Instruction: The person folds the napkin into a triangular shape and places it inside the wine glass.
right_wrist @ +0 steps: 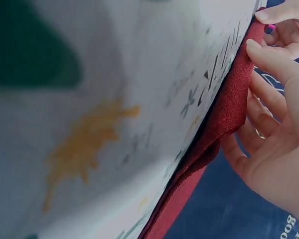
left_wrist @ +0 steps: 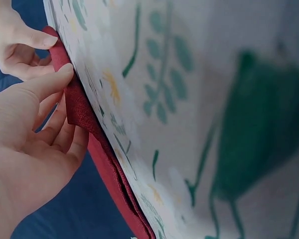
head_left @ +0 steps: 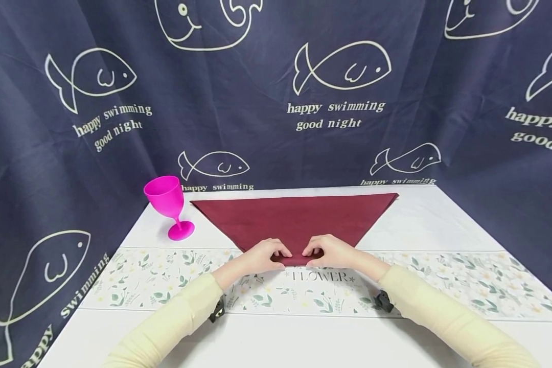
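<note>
A dark red cloth [head_left: 294, 217] lies on the table, its long straight edge at the back and its near end turned over into a narrow fold. My left hand [head_left: 263, 255] pinches the left part of that fold between thumb and fingers. Close beside it, my right hand [head_left: 332, 251] pinches the right part the same way. In the left wrist view the left thumb lies on the folded red cloth [left_wrist: 79, 104], with fingers behind it. The right wrist view has the right thumb on the fold of the cloth [right_wrist: 231, 102], fingers curled behind.
A bright pink goblet [head_left: 165, 198] stands upright at the table's back left, left of the cloth. A floral printed band [head_left: 175, 286] with lettering crosses the white table [head_left: 267, 337]. Behind hangs a dark blue curtain [head_left: 257, 112] with fish drawings.
</note>
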